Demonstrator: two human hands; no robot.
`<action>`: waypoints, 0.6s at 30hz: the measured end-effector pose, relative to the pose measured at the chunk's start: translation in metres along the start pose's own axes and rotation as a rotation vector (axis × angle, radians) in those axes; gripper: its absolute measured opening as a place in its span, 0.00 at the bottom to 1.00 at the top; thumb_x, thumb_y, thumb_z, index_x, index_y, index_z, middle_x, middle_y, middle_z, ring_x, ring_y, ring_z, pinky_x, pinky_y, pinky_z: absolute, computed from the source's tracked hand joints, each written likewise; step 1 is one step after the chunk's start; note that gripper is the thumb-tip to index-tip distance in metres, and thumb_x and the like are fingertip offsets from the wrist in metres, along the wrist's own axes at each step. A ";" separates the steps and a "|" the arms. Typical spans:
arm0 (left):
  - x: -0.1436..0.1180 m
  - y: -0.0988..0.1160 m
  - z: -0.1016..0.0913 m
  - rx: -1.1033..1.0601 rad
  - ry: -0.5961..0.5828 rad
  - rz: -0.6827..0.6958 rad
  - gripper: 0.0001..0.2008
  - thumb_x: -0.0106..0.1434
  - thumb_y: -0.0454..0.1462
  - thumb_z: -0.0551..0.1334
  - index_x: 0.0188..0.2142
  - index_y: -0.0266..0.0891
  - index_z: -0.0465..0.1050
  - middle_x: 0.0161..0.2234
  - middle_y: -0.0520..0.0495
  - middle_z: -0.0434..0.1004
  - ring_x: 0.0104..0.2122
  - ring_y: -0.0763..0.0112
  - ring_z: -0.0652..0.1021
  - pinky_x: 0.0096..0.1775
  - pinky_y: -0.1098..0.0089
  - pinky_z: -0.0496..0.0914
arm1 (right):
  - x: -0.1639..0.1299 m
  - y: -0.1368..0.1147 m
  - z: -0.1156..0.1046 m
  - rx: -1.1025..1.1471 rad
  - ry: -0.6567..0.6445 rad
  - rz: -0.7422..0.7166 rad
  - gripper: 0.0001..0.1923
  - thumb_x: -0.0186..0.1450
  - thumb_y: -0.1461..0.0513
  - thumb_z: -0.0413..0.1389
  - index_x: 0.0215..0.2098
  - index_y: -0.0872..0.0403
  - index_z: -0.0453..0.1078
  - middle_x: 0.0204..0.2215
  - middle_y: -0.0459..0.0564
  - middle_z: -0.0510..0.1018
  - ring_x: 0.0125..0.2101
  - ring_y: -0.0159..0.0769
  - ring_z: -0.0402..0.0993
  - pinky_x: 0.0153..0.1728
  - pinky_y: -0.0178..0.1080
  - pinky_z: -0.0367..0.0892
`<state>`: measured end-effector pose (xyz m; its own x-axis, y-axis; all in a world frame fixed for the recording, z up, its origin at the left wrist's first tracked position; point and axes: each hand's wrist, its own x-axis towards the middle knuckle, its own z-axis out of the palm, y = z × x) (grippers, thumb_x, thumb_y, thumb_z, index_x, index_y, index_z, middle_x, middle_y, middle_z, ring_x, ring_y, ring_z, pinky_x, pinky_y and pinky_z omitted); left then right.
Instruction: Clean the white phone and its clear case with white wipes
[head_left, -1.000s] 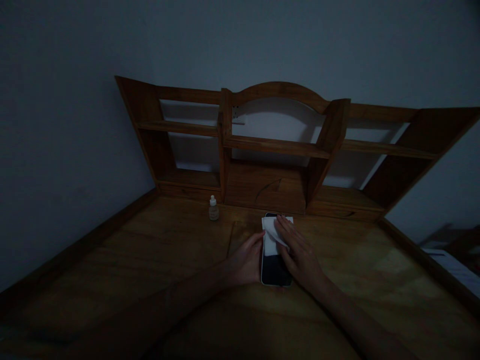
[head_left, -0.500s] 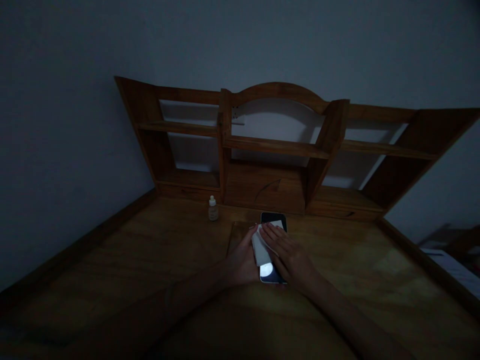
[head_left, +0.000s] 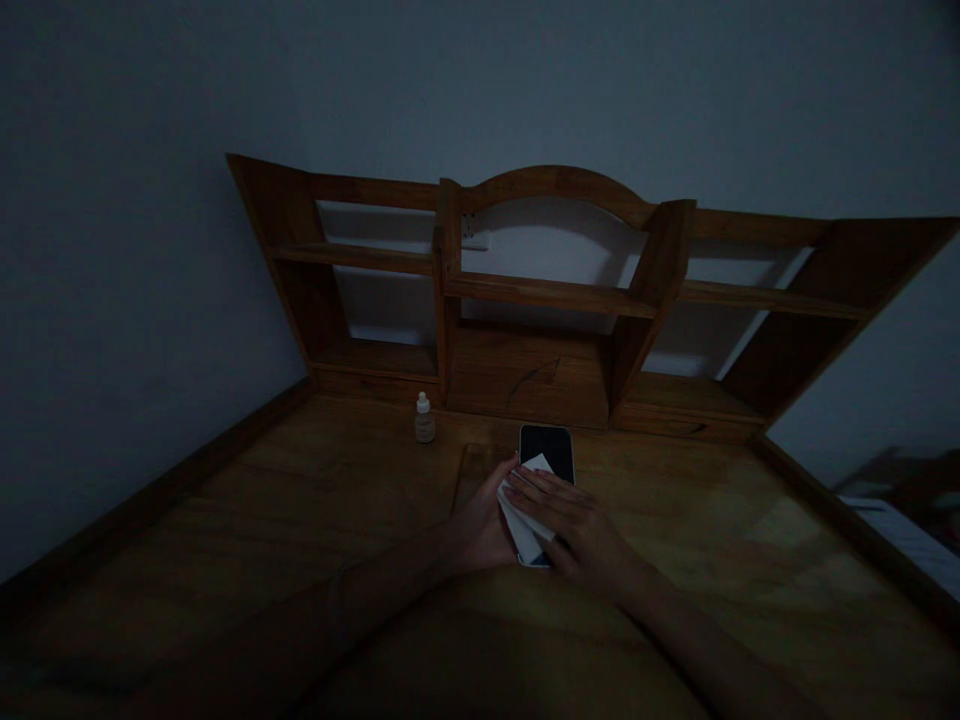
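A phone [head_left: 547, 443] with a dark glossy screen is held above the wooden desk. My left hand [head_left: 484, 525] grips its left edge, with the thumb along the side; the fingers beneath are hidden. Over the lower part of the screen lies a folded white cloth or tissue [head_left: 525, 538]; the material is hard to tell in the dim light. My right hand [head_left: 574, 522] presses the white piece down onto the screen, fingers together and pointing up to the left. The phone's upper end shows uncovered beyond the fingertips.
A small bottle with a white dropper-like top [head_left: 424, 425] stands left of the hands. At the back of the desk [head_left: 337, 480], a wooden shelf unit [head_left: 551, 290] rises against the wall. Behind it sits a wall socket [head_left: 474, 235]. A thin flat brown panel [head_left: 474, 468] lies near my left hand.
My right hand has drawn the white piece down the screen toward me, turning it. More of the phone's top now shows, and the bright reflection near its bottom is covered. My left hand stays put.
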<state>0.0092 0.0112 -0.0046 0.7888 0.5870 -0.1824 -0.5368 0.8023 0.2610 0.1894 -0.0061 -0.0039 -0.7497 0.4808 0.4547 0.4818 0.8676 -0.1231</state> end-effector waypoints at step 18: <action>-0.009 0.000 0.013 0.433 0.173 0.275 0.29 0.68 0.45 0.43 0.28 0.37 0.80 0.32 0.38 0.78 0.33 0.67 0.78 0.37 0.72 0.69 | -0.006 0.008 0.001 -0.085 0.205 -0.173 0.30 0.69 0.71 0.46 0.68 0.52 0.55 0.60 0.53 0.71 0.63 0.38 0.63 0.61 0.48 0.66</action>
<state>0.0061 0.0047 0.0093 0.5563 0.8075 -0.1959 -0.5152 0.5202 0.6812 0.1975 -0.0016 -0.0086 -0.7205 0.2836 0.6328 0.3976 0.9166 0.0419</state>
